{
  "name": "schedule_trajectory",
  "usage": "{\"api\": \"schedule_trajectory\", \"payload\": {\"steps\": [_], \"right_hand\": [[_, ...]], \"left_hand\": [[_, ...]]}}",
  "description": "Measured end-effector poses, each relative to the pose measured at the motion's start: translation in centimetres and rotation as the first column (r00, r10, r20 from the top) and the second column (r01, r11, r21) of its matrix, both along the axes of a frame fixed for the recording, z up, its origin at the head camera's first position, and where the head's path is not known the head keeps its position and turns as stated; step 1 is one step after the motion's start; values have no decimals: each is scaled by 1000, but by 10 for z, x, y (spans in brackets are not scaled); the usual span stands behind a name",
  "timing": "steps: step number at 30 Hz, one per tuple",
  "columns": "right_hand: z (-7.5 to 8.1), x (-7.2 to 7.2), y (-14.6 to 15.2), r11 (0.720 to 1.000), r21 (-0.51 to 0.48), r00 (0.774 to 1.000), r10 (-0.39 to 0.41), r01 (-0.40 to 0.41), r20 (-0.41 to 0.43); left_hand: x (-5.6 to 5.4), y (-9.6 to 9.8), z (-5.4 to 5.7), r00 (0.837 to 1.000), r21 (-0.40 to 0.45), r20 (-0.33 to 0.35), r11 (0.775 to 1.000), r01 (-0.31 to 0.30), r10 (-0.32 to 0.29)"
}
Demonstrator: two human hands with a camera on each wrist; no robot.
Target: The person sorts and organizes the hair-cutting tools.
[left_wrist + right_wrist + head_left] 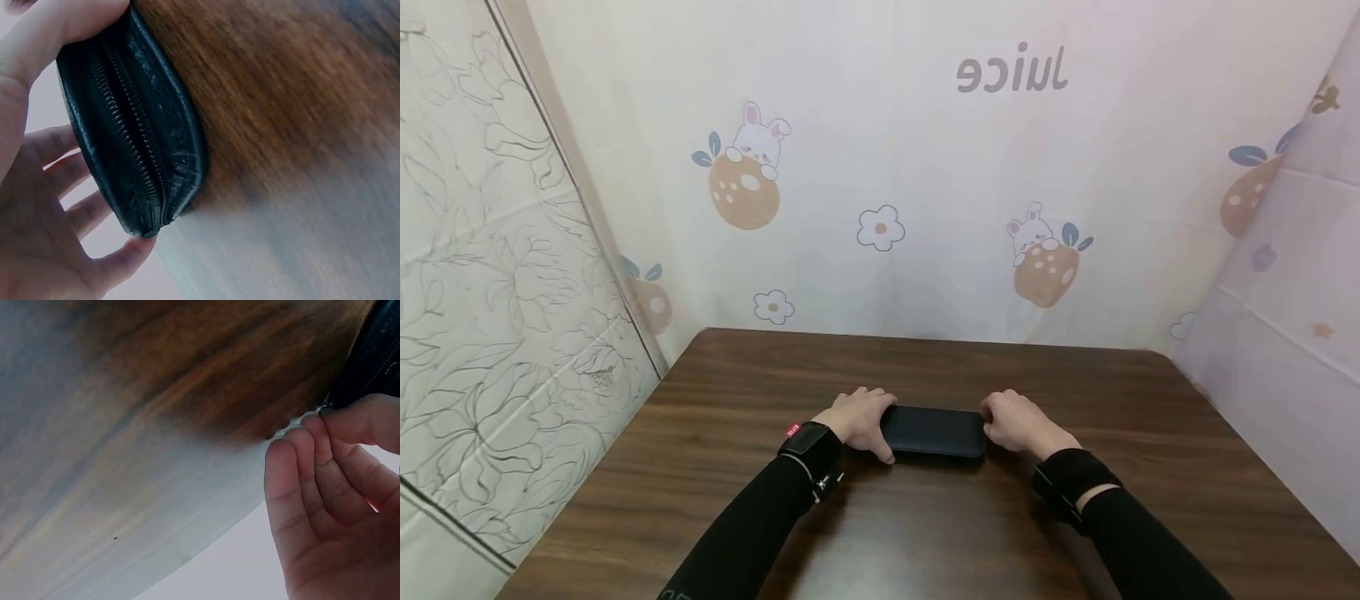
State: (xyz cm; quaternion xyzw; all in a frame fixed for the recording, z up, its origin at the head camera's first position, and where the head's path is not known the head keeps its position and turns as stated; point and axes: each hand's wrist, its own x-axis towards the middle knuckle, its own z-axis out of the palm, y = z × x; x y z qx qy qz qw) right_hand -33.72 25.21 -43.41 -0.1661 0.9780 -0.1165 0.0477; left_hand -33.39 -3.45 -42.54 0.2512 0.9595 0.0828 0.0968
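Note:
A black zip wallet (934, 432) with a leather-like surface lies on the wooden table between both hands. My left hand (859, 421) grips its left end, thumb on the near side and fingers spread round the far side. In the left wrist view, two rows of zipper teeth (128, 119) run along the wallet's edge with a dark gap between them. At the wallet's right end, my right hand (1018, 422) has thumb and forefinger pinched together on what seems to be the zipper pull, mostly hidden by the fingertips. The other fingers of that hand are curled in.
The brown wooden table (760, 375) extends round the wallet on all sides. Behind it hangs a pale curtain (880, 150) with rabbit and fruit prints. A floral panel (512, 275) stands to the left, and more pale cloth (1292, 300) to the right.

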Motion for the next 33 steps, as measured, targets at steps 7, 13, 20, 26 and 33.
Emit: {"api": "schedule_trajectory", "payload": {"steps": [7,13,20,26,33], "right_hand": [[4,0,5,998,-40,998,54,-52,36],[15,7,6,998,-7,990,70,-70,125],[15,11,-1,1000,25,991,-19,16,130],[13,12,-6,999,16,996,-50,49,72],[12,10,-3,999,-50,999,8,-6,50]], "left_hand": [[-2,-5,0,1000,2,-11,1000,-8,9],[-2,-4,0,1000,11,-3,1000,-7,7],[-1,1,-2,1000,20,19,1000,-5,5],[-2,2,-1,1000,10,11,1000,-7,6],[-4,2,-3,1000,10,10,1000,0,0]]}}
